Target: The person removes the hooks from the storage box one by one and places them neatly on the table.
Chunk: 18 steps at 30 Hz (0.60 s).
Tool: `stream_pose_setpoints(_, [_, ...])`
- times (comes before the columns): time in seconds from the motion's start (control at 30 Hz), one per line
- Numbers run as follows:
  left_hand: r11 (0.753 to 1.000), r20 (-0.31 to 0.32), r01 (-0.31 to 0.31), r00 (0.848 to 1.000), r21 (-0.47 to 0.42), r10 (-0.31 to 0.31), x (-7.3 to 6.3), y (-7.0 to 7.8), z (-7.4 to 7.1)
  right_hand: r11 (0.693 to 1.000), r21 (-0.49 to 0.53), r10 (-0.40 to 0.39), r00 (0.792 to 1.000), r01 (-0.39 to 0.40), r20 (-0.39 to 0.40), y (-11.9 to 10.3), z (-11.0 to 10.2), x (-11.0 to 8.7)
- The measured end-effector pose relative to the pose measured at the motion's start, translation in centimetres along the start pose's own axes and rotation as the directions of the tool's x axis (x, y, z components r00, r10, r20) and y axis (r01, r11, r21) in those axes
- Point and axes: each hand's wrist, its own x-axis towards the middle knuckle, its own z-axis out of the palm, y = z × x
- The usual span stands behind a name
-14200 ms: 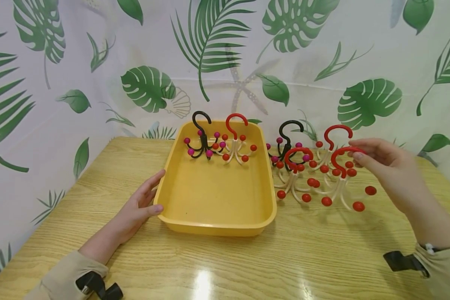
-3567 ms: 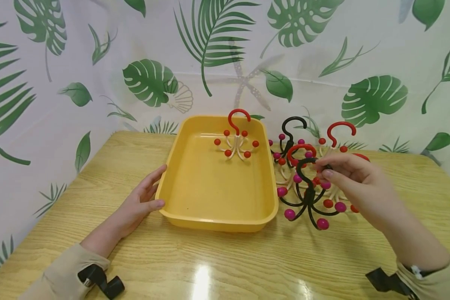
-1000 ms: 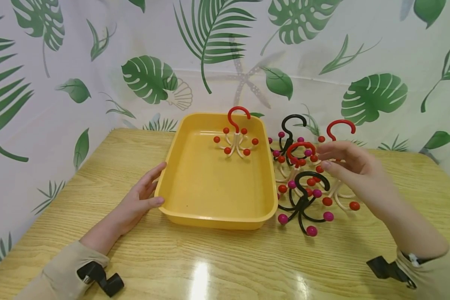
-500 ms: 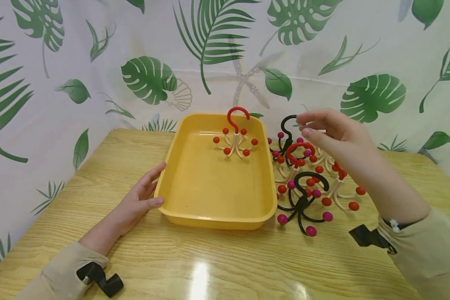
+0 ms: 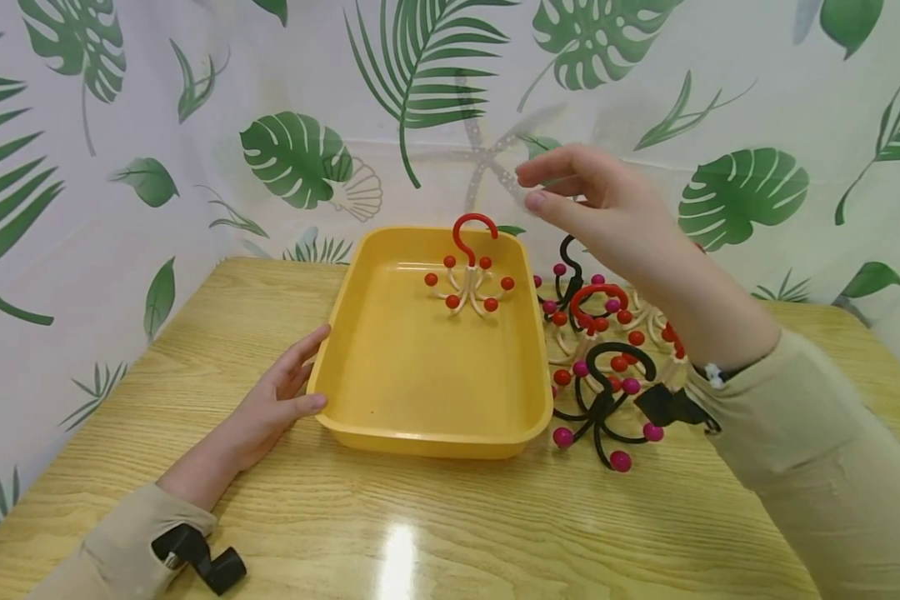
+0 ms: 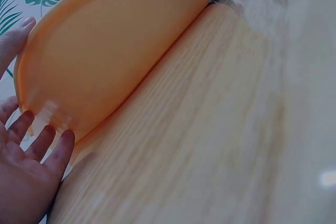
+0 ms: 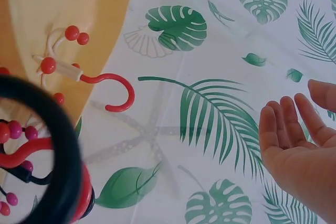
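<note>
My left hand (image 5: pixel 273 408) rests against the left side of a yellow tray (image 5: pixel 427 440). Its thumb lies at the rim and the fingers touch the outer wall, as the left wrist view shows. My right hand (image 5: pixel 607 200) hovers empty above the tray's back right corner, fingers loosely bent. Below it, inside the tray, stands a claw hanger (image 5: pixel 471 279) with a red hook and cream arms tipped with red balls. Right of the tray, a black claw hanger (image 5: pixel 602 406) with magenta balls stands in front, its hook large in the right wrist view.
Beside the tray cluster another black claw hanger (image 5: pixel 573 287) and several red-hooked ones, such as a red-hooked hanger (image 5: pixel 585 321). My right forearm partly covers this group. The wooden table (image 5: pixel 307 517) meets a leaf-patterned backdrop (image 5: pixel 217 167) behind.
A black hanger moved from the tray to the right-hand group, where the right hand let go of it. That hand has since risen leftward, over the tray. The left hand stays put.
</note>
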Motion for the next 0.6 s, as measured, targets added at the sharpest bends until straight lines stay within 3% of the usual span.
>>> stream_pose_setpoints(0.37, [1.0, 0.011, -0.011, 1.0, -0.009, 0.011, 0.1, 0.0, 0.0, 0.997, 0.042, 0.066, 0.998, -0.066, 0.016, -1.0, 1.9, 4.1])
stream_pose_setpoints(0.6, [1.0, 0.015, -0.022, 1.0, -0.016, 0.022, 0.1, -0.1, -0.1, 0.99, 0.043, 0.133, 0.991, -0.133, 0.011, -0.4, 3.3, 7.5])
